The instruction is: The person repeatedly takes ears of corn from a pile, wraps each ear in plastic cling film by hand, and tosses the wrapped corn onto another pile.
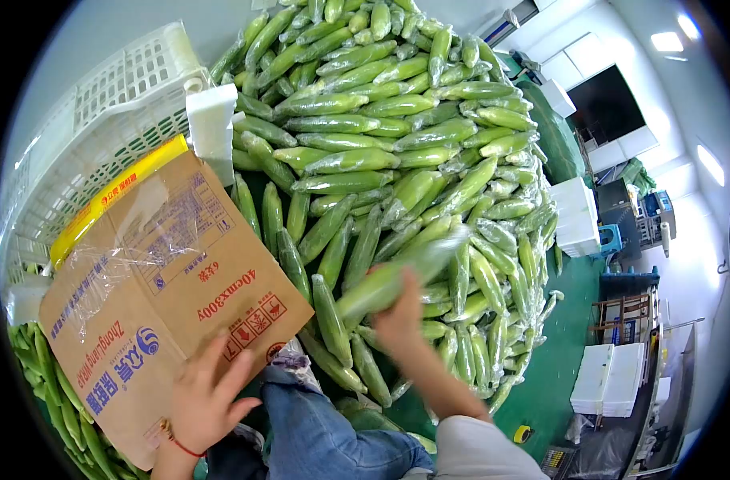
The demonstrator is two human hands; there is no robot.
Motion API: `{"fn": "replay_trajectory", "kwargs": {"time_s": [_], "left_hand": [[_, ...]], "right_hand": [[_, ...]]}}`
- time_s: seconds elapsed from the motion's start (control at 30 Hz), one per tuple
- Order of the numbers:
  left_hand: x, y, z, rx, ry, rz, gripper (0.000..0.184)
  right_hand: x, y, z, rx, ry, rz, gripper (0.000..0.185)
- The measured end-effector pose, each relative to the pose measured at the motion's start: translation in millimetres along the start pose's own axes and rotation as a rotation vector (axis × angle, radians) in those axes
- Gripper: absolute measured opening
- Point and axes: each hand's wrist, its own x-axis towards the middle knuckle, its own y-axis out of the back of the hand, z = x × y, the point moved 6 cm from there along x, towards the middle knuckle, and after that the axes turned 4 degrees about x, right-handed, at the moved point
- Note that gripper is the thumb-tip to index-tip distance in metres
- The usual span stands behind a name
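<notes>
My right hand [401, 320] is closed around an ear of corn [365, 292] in its green husk, held over the front of a large pile. The held ear is smeared by motion, so I cannot tell whether film covers it. My left hand [209, 392] lies with fingers spread on a brown cardboard box [173, 320] with red and blue print. Loose clear cling film [165, 232] lies on the box's upper part, beside a yellow printed strip [117, 196] along its far edge. The piled corn ears [349, 160] are mostly wrapped in clear film.
White plastic crates [101, 112] stand at the upper left. More green ears [61, 408] lie at the lower left. On the green floor [557, 352] to the right are a yellow tape roll [523, 434] and white foam boxes [609, 380].
</notes>
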Motion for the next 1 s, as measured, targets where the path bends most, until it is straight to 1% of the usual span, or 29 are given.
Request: {"fn": "replay_trajectory", "kwargs": {"time_s": [0.03, 0.07, 0.13, 0.17, 0.2, 0.23, 0.27, 0.3, 0.37, 0.4, 0.43, 0.5, 0.57, 0.6, 0.63, 0.7, 0.73, 0.77, 0.8, 0.83, 0.87, 0.9, 0.93, 0.97, 1.0], "left_hand": [[-17.0, -2.7, -12.3, -0.021, 0.058, 0.011, 0.076], [-35.3, -3.7, -24.7, -0.049, 0.121, 0.019, 0.071], [-70.7, -4.5, -44.1, -0.033, 0.274, 0.077, 0.069], [-88.3, -1.7, -53.1, -0.018, 0.357, 0.107, 0.068], [-104.1, -1.3, -62.5, 0.081, 0.42, 0.136, 0.064], [-115.5, -2.6, -70.9, 0.09, 0.494, 0.186, 0.064], [-126.8, -2.4, -79.1, 0.108, 0.591, 0.236, 0.064], [-142.1, 0.2, -90.8, 0.135, 0.691, 0.282, 0.064], [-152.0, 9.5, -115.4, 0.225, 0.737, 0.379, 0.063], [-155.8, 20.4, -130.6, 0.208, 0.819, 0.439, 0.062], [-153.0, 30.8, -146.8, 0.184, 0.882, 0.504, 0.061], [-144.8, 46.8, -181.5, -0.02, 0.888, 0.646, 0.056], [-129.0, 59.7, -212.6, 0.132, 0.756, 0.632, 0.051], [-120.7, 67.2, -222.9, 0.277, 0.633, 0.623, 0.042], [-113.2, 71.5, -230.0, 0.414, 0.503, 0.602, 0.034], [-108.4, 69.8, -247.3, 0.363, 0.303, 0.578, 0.019], [-109.0, 68.1, -246.5, 0.304, 0.333, 0.621, 0.011], [-114.5, 73.3, -238.1, 0.298, 0.447, 0.605, 0.008], [-125.6, 69.0, -231.4, 0.289, 0.473, 0.599, 0.008], [-142.5, 65.8, -222.3, 0.285, 0.506, 0.586, 0.008], [-155.0, 62.4, -201.5, 0.297, 0.425, 0.561, 0.011], [-169.1, 59.2, -177.0, 0.302, 0.345, 0.538, 0.013], [-185.3, 57.9, -152.3, 0.297, 0.296, 0.532, 0.016], [-198.5, 53.7, -127.2, 0.286, 0.241, 0.531, 0.019], [-216.0, 45.4, -110.1, 0.249, 0.285, 0.509, 0.02]], "right_hand": [[20.3, 12.1, -52.1, -0.143, 0.137, 0.156, 0.042], [57.1, 46.3, -100.0, -0.223, 0.255, 0.215, 0.04], [138.2, 110.6, -219.0, -0.317, 0.485, 0.324, 0.068], [164.0, 124.2, -261.9, -0.284, 0.599, 0.395, 0.064], [166.2, 124.2, -284.4, -0.292, 0.724, 0.482, 0.06], [162.1, 104.3, -287.8, -0.433, 0.844, 0.523, 0.056], [151.0, 68.2, -274.0, -0.588, 0.956, 0.431, 0.052], [129.0, 17.5, -236.2, -0.694, 0.991, 0.242, 0.048], [73.6, -80.6, -115.5, -0.94, 0.651, -0.191, 0.042], [44.1, -118.9, -55.7, -1.285, 0.707, -0.486, 0.04], [10.1, -152.1, 6.0, -1.525, 0.813, -0.82, 0.039], [-47.1, -215.6, 81.9, -1.48, 0.981, -1.207, 0.035], [-42.2, -258.0, 126.0, -1.392, 1.097, -1.251, 0.03], [-42.5, -274.0, 145.9, -1.358, 1.148, -1.266, 0.028], [-35.4, -286.0, 157.0, -1.353, 1.005, -1.234, 0.025], [-11.2, -298.6, 166.0, -1.346, 0.727, -1.157, 0.02], [-5.2, -297.6, 159.4, -1.308, 0.678, -1.063, 0.016], [2.6, -289.3, 150.8, -1.268, 0.624, -0.98, 0.013], [14.2, -272.3, 144.3, -1.269, 0.63, -0.985, 0.013], [22.4, -247.7, 139.2, -1.187, 0.463, -0.911, 0.015], [9.0, -237.1, 123.1, -1.285, 0.623, -0.962, 0.012], [-15.1, -228.1, 110.0, -1.28, 0.627, -1.086, 0.008], [-16.1, -202.9, 103.2, -1.327, 0.48, -1.087, 0.005], [-28.7, -184.5, 98.5, -1.307, 0.366, -1.085, 0.003], [-46.5, -171.0, 96.5, -1.313, 0.372, -1.168, 0.003]]}}
